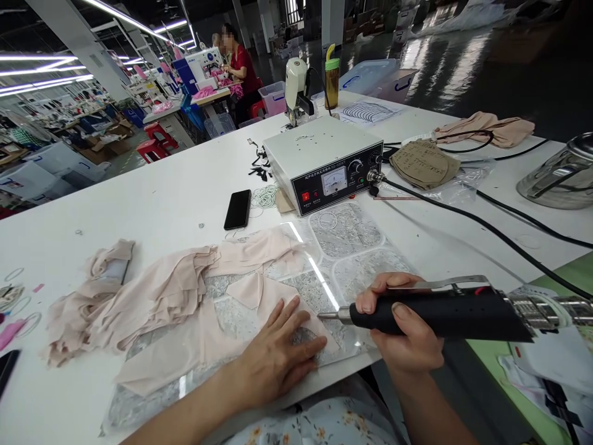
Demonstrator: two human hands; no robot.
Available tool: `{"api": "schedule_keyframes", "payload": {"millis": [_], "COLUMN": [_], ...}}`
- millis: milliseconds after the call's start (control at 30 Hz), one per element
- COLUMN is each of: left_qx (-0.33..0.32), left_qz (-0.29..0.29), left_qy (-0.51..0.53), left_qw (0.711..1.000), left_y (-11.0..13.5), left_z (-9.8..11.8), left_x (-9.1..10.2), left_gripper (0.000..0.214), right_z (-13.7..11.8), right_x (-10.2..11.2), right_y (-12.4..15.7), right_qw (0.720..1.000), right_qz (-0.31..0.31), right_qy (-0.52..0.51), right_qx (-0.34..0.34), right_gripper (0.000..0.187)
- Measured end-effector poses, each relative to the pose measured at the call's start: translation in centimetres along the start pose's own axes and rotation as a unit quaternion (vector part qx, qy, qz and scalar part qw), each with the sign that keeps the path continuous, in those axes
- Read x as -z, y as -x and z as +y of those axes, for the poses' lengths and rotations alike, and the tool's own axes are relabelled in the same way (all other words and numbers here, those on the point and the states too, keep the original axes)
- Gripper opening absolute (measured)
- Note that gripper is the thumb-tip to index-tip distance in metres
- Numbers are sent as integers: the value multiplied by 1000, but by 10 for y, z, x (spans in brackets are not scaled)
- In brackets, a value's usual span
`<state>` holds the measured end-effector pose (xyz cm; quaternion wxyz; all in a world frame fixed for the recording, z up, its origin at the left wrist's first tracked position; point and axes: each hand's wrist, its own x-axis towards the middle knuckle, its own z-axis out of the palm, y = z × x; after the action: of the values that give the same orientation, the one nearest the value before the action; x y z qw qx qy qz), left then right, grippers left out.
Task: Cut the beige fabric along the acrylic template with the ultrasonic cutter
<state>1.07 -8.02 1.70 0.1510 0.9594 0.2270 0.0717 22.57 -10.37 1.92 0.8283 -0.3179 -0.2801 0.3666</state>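
My left hand lies flat with fingers spread, pressing a pale pink fabric piece onto a clear-covered patterned mat. Wrapped around the black body of a handheld ultrasonic welder is my right hand. The welder's metal tip points left and meets the edge of the fabric just beyond my left fingers; whether it presses down I cannot tell. A layered stack of pink fabric pieces spreads to the left, and one more thin piece lies in front of it.
Beyond the mat stands the welder's control box, its black cable running right. A phone lies beside it. A glass jug, brown fabric pieces and a green-lidded bottle occupy the table. Another person sits at a sewing machine.
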Motion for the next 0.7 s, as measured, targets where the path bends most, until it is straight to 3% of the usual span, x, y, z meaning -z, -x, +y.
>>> {"api": "schedule_keyframes", "payload": {"millis": [267, 700], "left_qx": [-12, -18], "left_qz": [-24, -9], "left_qy": [-14, -16], "left_qw": [1000, 1000], "left_y": [-6, -8], "left_z": [5, 6], "left_x": [11, 14], "left_gripper": [34, 31], "right_z": [-6, -8], "right_x": [8, 6], "right_y": [2, 3], "right_qw": [1000, 1000], "right_qz": [1, 2], "right_qy": [-4, 1], "right_qx": [-17, -27], "right_gripper": [16, 16]}}
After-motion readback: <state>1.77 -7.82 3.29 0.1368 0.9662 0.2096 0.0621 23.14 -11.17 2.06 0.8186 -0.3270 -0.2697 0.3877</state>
